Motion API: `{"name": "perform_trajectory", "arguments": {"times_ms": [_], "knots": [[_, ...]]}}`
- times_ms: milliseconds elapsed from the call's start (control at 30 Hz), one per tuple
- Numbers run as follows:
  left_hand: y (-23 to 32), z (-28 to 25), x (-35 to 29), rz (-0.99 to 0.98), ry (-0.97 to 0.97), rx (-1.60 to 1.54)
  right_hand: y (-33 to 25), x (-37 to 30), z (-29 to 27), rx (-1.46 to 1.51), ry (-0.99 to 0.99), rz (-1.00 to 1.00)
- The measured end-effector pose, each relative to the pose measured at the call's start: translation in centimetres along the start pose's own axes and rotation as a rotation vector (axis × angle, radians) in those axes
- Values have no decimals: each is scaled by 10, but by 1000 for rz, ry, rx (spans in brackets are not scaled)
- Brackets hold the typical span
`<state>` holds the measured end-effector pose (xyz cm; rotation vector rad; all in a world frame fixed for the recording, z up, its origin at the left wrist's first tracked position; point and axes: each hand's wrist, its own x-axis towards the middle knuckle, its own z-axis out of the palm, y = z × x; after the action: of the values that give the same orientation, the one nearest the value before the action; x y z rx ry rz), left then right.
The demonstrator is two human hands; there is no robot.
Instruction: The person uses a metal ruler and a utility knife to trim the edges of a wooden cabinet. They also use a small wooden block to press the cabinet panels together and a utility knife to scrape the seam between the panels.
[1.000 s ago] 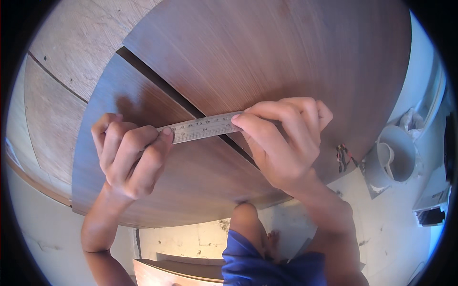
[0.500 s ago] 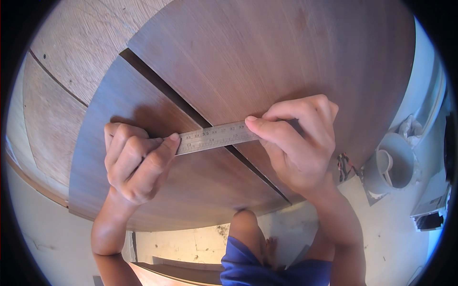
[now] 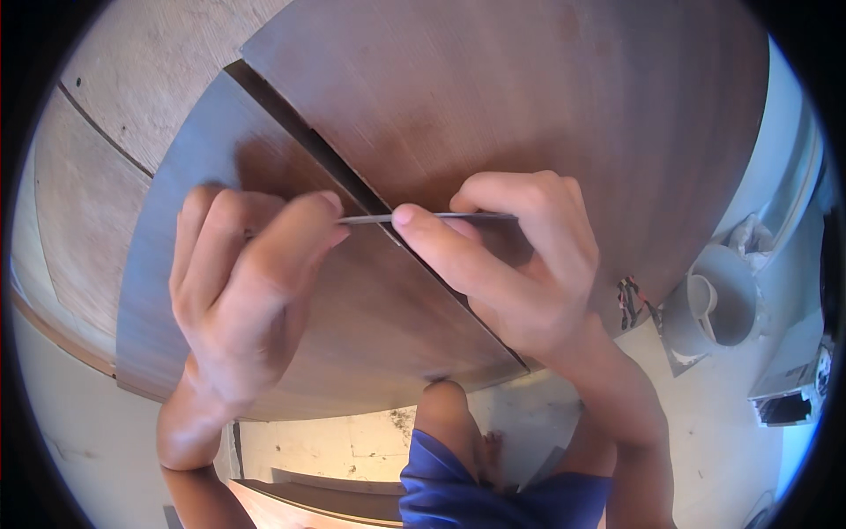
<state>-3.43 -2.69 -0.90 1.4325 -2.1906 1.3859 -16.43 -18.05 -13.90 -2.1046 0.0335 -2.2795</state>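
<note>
A thin steel ruler [image 3: 368,219] is turned edge-on, so its markings are hidden. It spans the dark slot [image 3: 304,128] between two brown wood-grain panels, the larger panel [image 3: 546,97] to the right and the smaller panel [image 3: 163,256] to the left. My left hand [image 3: 240,291] pinches the ruler's left end between thumb and finger. Closed around its right part is my right hand [image 3: 524,278], with the thumb lying over the slot. Both hands are over the panels and cast dark shadows or reflections there.
Pale plywood boards [image 3: 132,97] lie to the far left. On the right, a grey bucket [image 3: 736,300] holds a white handled tool [image 3: 705,304]. Red-and-black tools or wires [image 3: 628,300] lie by the panel's edge. My knee [image 3: 445,410] is near the panel's front rim.
The ruler has tipped from showing its marked face to edge-on and risen in the picture. My right thumb has slid left along it to the slot.
</note>
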Motion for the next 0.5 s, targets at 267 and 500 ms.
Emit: {"name": "perform_trajectory", "arguments": {"times_ms": [267, 500], "knots": [[-3, 3, -3, 71, 34, 32, -7, -11, 5, -91, -23, 60], [-16, -1, 28, 182, -80, -40, 2, -41, -26, -146, -65, 331]]}}
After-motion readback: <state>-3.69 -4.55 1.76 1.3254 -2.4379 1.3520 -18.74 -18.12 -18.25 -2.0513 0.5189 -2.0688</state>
